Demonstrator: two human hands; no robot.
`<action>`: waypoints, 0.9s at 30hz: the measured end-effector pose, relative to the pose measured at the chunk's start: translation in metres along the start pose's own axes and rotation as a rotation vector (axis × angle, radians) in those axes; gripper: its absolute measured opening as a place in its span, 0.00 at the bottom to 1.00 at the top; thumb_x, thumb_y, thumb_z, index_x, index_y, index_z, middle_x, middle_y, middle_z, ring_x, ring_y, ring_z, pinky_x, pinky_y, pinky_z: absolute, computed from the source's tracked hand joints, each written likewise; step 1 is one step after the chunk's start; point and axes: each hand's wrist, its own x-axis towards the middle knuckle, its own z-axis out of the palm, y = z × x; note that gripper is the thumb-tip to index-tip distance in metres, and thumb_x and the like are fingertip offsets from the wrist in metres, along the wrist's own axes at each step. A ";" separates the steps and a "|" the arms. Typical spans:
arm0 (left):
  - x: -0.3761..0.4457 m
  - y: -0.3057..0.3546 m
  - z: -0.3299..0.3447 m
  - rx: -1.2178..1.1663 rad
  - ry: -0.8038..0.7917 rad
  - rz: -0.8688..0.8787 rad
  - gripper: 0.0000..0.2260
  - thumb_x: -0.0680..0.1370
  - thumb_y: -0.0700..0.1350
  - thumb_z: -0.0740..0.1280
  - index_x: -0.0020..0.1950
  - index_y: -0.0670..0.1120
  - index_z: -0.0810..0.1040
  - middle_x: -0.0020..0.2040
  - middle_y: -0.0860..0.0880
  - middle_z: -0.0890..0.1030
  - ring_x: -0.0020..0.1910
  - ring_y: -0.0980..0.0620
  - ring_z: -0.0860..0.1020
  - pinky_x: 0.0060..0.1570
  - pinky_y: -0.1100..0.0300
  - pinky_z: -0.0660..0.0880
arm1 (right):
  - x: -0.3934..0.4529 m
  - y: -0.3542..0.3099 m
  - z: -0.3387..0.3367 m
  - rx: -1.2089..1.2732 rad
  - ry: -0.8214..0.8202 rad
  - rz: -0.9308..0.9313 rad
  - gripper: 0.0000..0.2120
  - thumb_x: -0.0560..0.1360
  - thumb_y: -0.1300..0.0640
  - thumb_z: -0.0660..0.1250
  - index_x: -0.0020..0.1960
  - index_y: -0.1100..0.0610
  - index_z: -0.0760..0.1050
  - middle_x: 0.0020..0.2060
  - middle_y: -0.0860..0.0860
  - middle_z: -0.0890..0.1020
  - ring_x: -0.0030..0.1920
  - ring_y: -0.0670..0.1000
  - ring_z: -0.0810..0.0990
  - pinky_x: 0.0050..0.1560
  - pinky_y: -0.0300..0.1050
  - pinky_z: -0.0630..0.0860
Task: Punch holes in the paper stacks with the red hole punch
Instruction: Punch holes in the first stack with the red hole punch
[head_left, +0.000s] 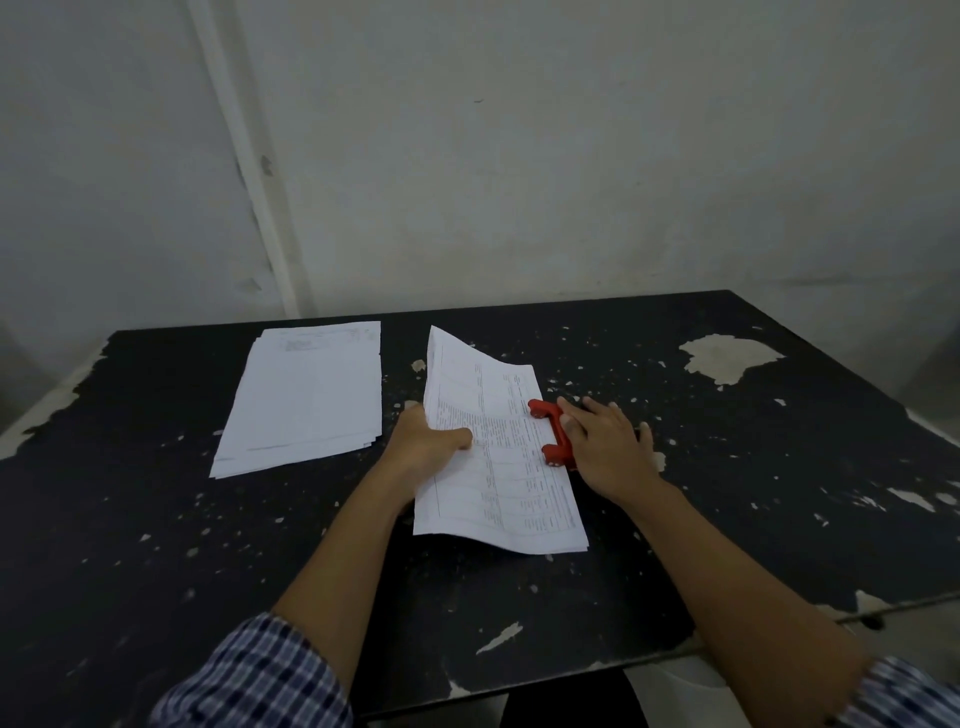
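Your left hand (428, 441) grips the left edge of a printed paper stack (498, 457), thumb on top of the sheets and fingers hidden beneath, so that edge is lifted off the table (156, 545) while the right edge lies low. The stack runs lengthwise away from you, its top page covered in fine tabular print too small to read. Its right edge sits in the red hole punch (553, 434), which stands on the table just right of the sheets, about midway along that edge. Your right hand (605, 444) lies flat over the punch from the right side, fingers spread and extended, palm down, resting on it rather than curled around it; only the punch's left part shows past your fingers. A second paper stack (306, 395) lies flat on the table well to the left, near the far edge, its sheets slightly fanned at the near corner, apart from both hands. The tabletop is dark with many pale chipped patches. Checked sleeves (260, 675) are pushed up both forearms.
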 end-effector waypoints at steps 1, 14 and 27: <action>-0.001 0.000 0.000 0.003 0.002 0.002 0.24 0.73 0.41 0.76 0.67 0.44 0.74 0.61 0.48 0.80 0.53 0.51 0.78 0.37 0.64 0.71 | 0.000 0.000 0.000 -0.001 0.001 -0.003 0.24 0.86 0.40 0.47 0.82 0.38 0.56 0.83 0.48 0.59 0.84 0.57 0.51 0.78 0.70 0.43; -0.002 0.000 0.002 -0.016 -0.011 0.033 0.14 0.75 0.37 0.74 0.59 0.45 0.78 0.54 0.50 0.81 0.45 0.57 0.78 0.36 0.64 0.72 | 0.011 -0.010 -0.020 0.218 -0.145 0.003 0.24 0.83 0.36 0.52 0.79 0.35 0.59 0.79 0.49 0.68 0.78 0.59 0.67 0.77 0.74 0.57; -0.005 0.002 0.000 -0.035 -0.012 0.011 0.22 0.73 0.39 0.75 0.66 0.43 0.76 0.58 0.50 0.82 0.49 0.55 0.79 0.37 0.63 0.73 | 0.012 -0.025 -0.038 0.197 -0.208 -0.052 0.26 0.86 0.44 0.57 0.82 0.43 0.56 0.79 0.52 0.67 0.74 0.58 0.73 0.72 0.62 0.73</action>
